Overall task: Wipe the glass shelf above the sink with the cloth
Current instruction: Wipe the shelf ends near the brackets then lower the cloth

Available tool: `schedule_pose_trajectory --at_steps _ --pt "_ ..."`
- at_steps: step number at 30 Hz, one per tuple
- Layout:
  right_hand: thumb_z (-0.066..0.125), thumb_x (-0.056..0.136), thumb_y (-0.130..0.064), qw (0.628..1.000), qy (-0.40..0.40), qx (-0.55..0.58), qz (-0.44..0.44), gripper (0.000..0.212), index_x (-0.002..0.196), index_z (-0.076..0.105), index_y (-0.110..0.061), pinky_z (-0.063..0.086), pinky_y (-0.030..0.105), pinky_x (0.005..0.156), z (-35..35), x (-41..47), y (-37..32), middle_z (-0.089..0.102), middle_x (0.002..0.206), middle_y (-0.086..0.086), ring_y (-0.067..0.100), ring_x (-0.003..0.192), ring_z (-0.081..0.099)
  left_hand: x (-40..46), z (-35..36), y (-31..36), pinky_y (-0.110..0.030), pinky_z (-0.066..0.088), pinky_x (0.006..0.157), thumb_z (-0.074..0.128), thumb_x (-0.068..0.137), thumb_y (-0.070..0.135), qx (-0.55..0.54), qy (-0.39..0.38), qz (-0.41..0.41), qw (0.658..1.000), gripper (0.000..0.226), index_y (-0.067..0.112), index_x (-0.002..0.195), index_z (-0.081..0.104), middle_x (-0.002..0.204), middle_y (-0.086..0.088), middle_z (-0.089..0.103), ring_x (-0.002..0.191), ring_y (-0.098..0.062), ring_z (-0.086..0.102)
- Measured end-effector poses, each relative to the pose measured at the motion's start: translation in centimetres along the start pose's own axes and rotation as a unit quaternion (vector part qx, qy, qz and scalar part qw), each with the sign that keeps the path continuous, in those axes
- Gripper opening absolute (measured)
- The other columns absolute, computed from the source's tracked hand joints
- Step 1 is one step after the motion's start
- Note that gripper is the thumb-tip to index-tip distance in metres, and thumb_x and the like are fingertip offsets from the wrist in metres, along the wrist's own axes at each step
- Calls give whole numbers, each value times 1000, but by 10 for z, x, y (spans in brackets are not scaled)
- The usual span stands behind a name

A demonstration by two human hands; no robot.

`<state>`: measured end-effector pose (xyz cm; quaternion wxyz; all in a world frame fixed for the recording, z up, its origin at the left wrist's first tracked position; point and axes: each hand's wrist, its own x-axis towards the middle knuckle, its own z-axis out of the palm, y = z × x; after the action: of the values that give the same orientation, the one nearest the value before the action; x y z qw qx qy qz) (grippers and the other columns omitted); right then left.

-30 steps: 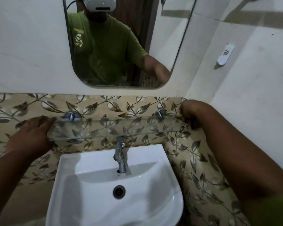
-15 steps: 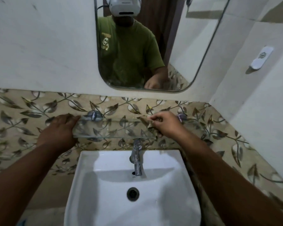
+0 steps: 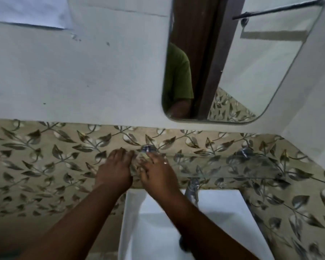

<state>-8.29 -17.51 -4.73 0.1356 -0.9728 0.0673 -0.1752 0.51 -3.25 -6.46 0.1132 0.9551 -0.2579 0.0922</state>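
The clear glass shelf (image 3: pixel 223 167) runs along the leaf-patterned tiles above the white sink (image 3: pixel 223 209), held by two chrome brackets. Both hands are at its left end. My left hand (image 3: pixel 114 170) lies palm down on the shelf's left edge, fingers toward the wall. My right hand (image 3: pixel 158 172) is right beside it, fingers bent and pressing a small pale cloth (image 3: pixel 140 160) onto the glass just below the left bracket (image 3: pixel 147 147). Most of the cloth is hidden under my fingers and blurred.
A chrome tap (image 3: pixel 192 190) stands under the shelf, just right of my right wrist. A mirror (image 3: pixel 242 62) hangs on the white wall above. The right side wall meets the tiles close past the right bracket (image 3: pixel 244 152).
My right hand has slid left along the shelf from its right end to the left end, next to my left hand. The view has swung left and tilted.
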Motion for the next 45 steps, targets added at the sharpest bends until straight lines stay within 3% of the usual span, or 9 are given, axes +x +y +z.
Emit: schedule_pose_trajectory --at_steps 7,10,17,21,26,30,33,40,45 --pt "51 98 -29 988 26 -64 136 35 127 69 -35 54 36 88 -29 9 37 67 128 0 27 111 66 -2 4 -6 -47 52 97 58 78 32 -6 -10 -4 1000 81 28 153 27 154 -7 34 147 -30 25" --pt "47 100 -32 985 23 -53 164 37 132 64 -37 53 40 91 -21 33 8 64 131 5 31 112 64 -1 7 -10 -49 54 92 55 74 31 -7 -15 8 1000 82 27 151 28 151 -9 37 144 -32 28" --pt "59 85 -8 997 -8 -63 53 38 111 74 -32 53 31 80 -31 -5 5 67 120 -4 24 100 68 2 10 -13 -47 56 86 59 74 28 -7 -12 18 1000 80 26 150 32 146 -9 40 141 -32 31" --pt "56 92 -9 980 1 -71 185 36 110 76 -33 45 25 72 -70 -23 62 72 113 -8 14 92 65 2 11 -13 -47 56 84 61 72 30 -2 -17 21 1000 80 26 148 34 143 -8 43 138 -32 34" --pt "59 93 -15 965 7 -60 256 30 111 78 -29 51 30 83 -73 15 81 75 116 4 26 102 70 -1 10 -14 -50 55 83 58 74 29 9 -12 21 1000 77 23 148 39 144 -12 46 137 -35 38" --pt "62 89 -16 988 -27 -61 141 32 114 78 -29 52 29 87 -60 14 57 73 118 1 26 106 69 -2 7 -10 -49 55 88 57 75 31 18 -12 27 999 80 24 151 35 146 -10 44 139 -34 36" --pt "64 92 -23 994 6 -60 89 25 110 78 -32 48 27 76 -68 -14 67 73 111 -7 17 98 67 -1 5 -11 -50 53 91 57 75 30 23 -10 28 999 82 23 152 34 149 -12 43 140 -35 35" --pt "66 88 -29 961 33 -76 264 20 103 79 -35 55 32 80 -118 -22 191 78 110 -6 21 98 71 -2 8 -11 -53 53 93 54 70 47 12 -8 24 1000 86 22 150 39 146 -14 47 138 -37 39" --pt "63 90 -23 967 32 -79 239 25 104 79 -35 53 30 85 -105 8 172 77 113 -2 23 103 70 0 6 -13 -53 53 94 43 69 54 20 -6 23 1000 87 23 150 41 144 -15 49 136 -38 41"
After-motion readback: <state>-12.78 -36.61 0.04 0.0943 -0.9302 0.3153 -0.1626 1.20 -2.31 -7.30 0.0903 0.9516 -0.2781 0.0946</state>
